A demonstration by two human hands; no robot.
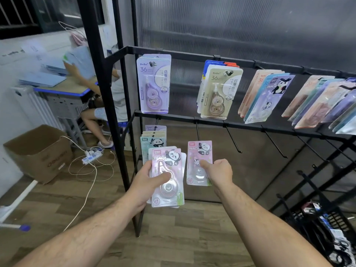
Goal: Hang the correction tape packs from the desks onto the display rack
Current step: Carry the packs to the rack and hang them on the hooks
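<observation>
My left hand (149, 182) grips a small stack of pink panda correction tape packs (169, 187), thumb across the top pack. My right hand (219, 173) pinches a single pink panda pack (198, 151) whose hole sits on a lower hook of the black display rack (192, 54). Purple packs (154, 83) and beige packs (219, 93) hang from the upper rail. More packs (154, 137) hang on the lower left hook, just behind my left hand's stack.
Bare hooks (233, 139) jut from the lower rail to the right. Further packs (269, 95) fill the upper right. A person sits at a desk (63, 91) at the back left. A cardboard box (40, 151) and cables (90, 157) lie on the floor.
</observation>
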